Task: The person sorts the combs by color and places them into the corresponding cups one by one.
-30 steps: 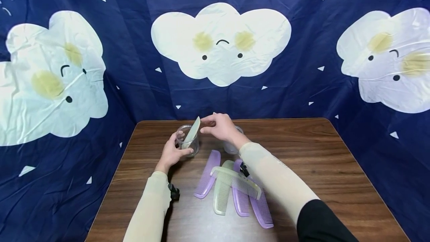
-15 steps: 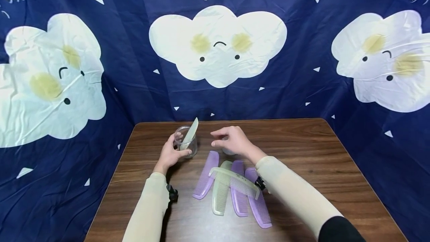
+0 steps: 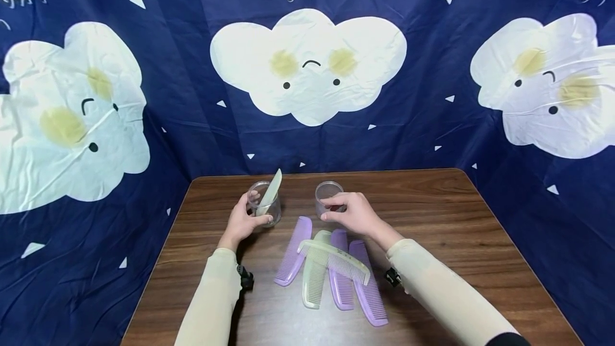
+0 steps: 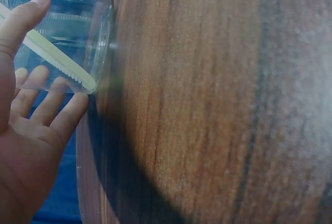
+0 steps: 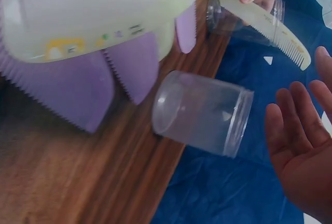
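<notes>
Near the far edge of the counter (image 3: 432, 228), the left hand (image 3: 242, 221) grips a clear jar (image 3: 275, 217) with 1 leaning green comb (image 3: 271, 190) inside, best held steady against tipping, while the loose, empty right hand (image 3: 354, 213) should approach the other jar (image 3: 322, 195) gently

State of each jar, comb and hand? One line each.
Left jar: upright, open-topped, one comb inside
Jar comb: tilted, end above rim
Right jar: upright, open-topped, nothing visible inside
Upper green comb: lying across other combs
Lower green comb: partly covered
Purple combs: three, loose
Left hand: holding left jar
Right hand: holding nothing, near right jar
</notes>
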`<state>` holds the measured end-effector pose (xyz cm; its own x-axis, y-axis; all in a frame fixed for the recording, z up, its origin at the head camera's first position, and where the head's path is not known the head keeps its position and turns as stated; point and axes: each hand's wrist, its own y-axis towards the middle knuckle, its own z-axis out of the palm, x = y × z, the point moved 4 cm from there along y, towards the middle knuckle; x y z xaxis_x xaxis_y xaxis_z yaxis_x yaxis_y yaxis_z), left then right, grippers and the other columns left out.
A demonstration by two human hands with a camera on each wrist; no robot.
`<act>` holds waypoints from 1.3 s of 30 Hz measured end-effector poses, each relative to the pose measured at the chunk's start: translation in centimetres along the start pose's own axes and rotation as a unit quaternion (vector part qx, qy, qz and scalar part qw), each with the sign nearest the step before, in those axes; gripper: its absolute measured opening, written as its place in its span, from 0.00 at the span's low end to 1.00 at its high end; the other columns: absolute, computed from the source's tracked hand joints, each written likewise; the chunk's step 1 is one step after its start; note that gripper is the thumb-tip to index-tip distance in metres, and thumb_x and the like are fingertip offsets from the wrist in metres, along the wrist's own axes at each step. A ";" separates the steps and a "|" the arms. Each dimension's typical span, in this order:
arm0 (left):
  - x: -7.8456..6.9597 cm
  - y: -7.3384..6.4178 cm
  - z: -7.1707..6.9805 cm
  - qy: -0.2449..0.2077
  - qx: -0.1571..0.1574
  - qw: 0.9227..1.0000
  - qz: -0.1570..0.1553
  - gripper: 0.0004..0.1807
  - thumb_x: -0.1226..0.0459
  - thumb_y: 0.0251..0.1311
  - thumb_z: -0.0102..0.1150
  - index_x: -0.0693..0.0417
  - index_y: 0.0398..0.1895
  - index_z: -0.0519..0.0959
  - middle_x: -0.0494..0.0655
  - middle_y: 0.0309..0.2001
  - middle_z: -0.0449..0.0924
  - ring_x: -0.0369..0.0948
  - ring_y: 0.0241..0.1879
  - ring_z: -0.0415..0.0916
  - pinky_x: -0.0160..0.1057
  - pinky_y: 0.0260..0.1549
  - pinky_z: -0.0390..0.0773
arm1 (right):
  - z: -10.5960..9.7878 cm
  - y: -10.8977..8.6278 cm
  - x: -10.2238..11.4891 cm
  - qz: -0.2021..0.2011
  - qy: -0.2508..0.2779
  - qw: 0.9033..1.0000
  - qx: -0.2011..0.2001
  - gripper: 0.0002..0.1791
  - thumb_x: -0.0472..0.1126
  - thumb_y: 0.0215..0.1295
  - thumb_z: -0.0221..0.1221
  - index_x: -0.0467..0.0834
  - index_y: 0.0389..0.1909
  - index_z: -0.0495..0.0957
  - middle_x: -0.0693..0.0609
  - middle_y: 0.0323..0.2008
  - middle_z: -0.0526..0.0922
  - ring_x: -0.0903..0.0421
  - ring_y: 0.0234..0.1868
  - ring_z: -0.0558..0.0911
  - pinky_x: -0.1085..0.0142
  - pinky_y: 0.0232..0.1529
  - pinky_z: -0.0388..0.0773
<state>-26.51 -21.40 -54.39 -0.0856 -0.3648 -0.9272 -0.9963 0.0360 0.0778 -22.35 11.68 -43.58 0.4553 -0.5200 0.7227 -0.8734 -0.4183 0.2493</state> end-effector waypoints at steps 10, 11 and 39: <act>-0.1 0.0 0.1 -0.005 0.003 1.000 0.001 0.49 0.66 0.45 0.83 0.60 0.71 0.64 0.62 0.70 0.70 0.60 0.70 0.68 0.63 0.69 0.69 | 0.0 -2.9 -2.3 -0.001 0.000 1.000 0.007 0.22 0.44 0.56 0.76 0.44 0.52 0.88 0.48 0.45 0.90 0.48 0.42 0.89 0.57 0.41 0.89; -0.1 0.0 0.1 -0.005 0.003 1.000 0.002 0.50 0.66 0.46 0.83 0.60 0.72 0.64 0.62 0.71 0.70 0.60 0.70 0.68 0.64 0.69 0.69 | 0.0 -3.1 -2.5 -0.004 -0.002 1.000 0.009 0.22 0.44 0.57 0.76 0.43 0.53 0.88 0.48 0.44 0.90 0.47 0.42 0.88 0.56 0.40 0.88; 0.5 0.1 0.1 -0.013 0.002 1.000 -0.001 0.49 0.66 0.46 0.83 0.58 0.72 0.64 0.60 0.71 0.70 0.60 0.71 0.67 0.64 0.70 0.68 | 1.3 -10.0 -6.6 0.047 -0.053 0.996 0.060 0.27 0.45 0.55 0.77 0.41 0.56 0.85 0.49 0.47 0.90 0.53 0.45 0.87 0.58 0.48 0.86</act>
<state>-26.63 -21.48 -54.93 -0.0825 -0.3409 -0.9365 -0.9965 0.0380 0.0739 -16.44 18.29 -51.71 0.3944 -0.6331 0.6660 -0.8884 -0.4479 0.1004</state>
